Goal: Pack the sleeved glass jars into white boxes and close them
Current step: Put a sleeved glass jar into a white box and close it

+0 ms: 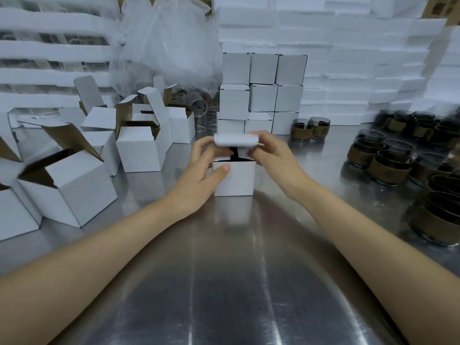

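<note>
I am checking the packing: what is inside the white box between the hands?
Under the half-closed lid only a dark shape shows inside the white box. Its walls and the lid cover the rest, so what it is cannot be told.

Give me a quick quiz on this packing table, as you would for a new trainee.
1. True or false: the lid of the white box between the left hand and right hand is fully shut.
2. Most sleeved jars wait: A) on the person's right; B) on the left; C) atop the stack.
3. Fill in: the closed boxes are stacked ___ the white box.
Key: 1 false; 2 A; 3 behind.
</note>
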The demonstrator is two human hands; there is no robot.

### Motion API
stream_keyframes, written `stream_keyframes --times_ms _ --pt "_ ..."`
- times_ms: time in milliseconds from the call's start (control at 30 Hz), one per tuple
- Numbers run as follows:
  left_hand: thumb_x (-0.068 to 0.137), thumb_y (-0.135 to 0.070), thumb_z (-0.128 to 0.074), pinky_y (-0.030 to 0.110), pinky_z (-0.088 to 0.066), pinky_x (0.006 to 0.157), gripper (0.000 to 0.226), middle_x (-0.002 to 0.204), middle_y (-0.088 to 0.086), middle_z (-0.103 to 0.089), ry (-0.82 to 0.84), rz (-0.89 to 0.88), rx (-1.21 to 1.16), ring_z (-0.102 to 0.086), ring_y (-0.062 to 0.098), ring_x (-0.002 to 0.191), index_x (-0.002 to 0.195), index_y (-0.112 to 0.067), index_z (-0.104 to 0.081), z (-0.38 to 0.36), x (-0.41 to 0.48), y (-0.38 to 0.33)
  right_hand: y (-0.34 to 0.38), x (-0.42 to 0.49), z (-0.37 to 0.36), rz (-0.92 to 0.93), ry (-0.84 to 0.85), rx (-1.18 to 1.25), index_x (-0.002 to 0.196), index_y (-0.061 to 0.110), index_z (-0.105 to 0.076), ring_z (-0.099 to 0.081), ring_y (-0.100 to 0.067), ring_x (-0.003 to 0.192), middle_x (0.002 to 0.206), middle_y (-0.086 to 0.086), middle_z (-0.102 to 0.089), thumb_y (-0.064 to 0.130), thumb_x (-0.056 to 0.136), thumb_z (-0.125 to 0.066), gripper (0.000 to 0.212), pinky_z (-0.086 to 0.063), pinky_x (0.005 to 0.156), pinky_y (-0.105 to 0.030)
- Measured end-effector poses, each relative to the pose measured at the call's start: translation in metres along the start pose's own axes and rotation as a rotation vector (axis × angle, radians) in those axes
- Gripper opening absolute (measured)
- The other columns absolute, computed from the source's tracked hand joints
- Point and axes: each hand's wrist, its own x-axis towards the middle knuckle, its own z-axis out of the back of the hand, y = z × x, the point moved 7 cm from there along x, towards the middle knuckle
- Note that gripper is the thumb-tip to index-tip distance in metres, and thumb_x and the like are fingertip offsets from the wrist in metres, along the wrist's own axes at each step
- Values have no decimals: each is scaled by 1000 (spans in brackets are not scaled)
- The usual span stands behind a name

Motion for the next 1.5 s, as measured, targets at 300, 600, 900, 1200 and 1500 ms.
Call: stream_keyframes --times_ms 300,600,900,1200,1500 --pt "93 -23 -57 13 -37 101 47 130 -20 -34 -52 46 -77 -35 -14 124 123 -30 -22 1 0 7 -8 -8 -7 6 149 -43 114 23 -62 -45 -5 125 136 5 -50 16 104 -30 35 -39 99 -13" --pt "99 -31 -43 6 -35 90 25 128 1 -44 -121 42 -77 -47 -2 115 124 -29 -47 10 2 2 -2 -8 -5 132 31 -133 108 42 -62 -56 -6 113 117 7 -63 46 93 -51 19 -43 94 -18" --pt "101 -16 -42 10 -31 97 18 123 -5 -47 -132 67 -80 -44 -9 112 107 -22 -58 12 4 8 5 -12 -12 108 146 -98 115 18 -66 -51 11 101 124 -11 -51 9 94 -58 25 -36 85 -3" --pt "103 -11 -32 17 -23 104 27 138 -5 -34 -43 157 -112 -32 -5 125 110 -23 -55 3 6 11 -1 -11 -21 -60 162 -56 101 22 -69 -38 -6 129 138 1 -39 5 96 -44 31 -30 107 -26" --pt "100 -37 -30 -7 -15 94 36 151 -18 -21 56 203 -150 -16 -28 125 136 -39 -30 -10 3 19 -21 -5 -11 -30 110 -37 94 29 -54 -30 -6 137 135 12 -37 25 98 -51 6 -27 113 -33"
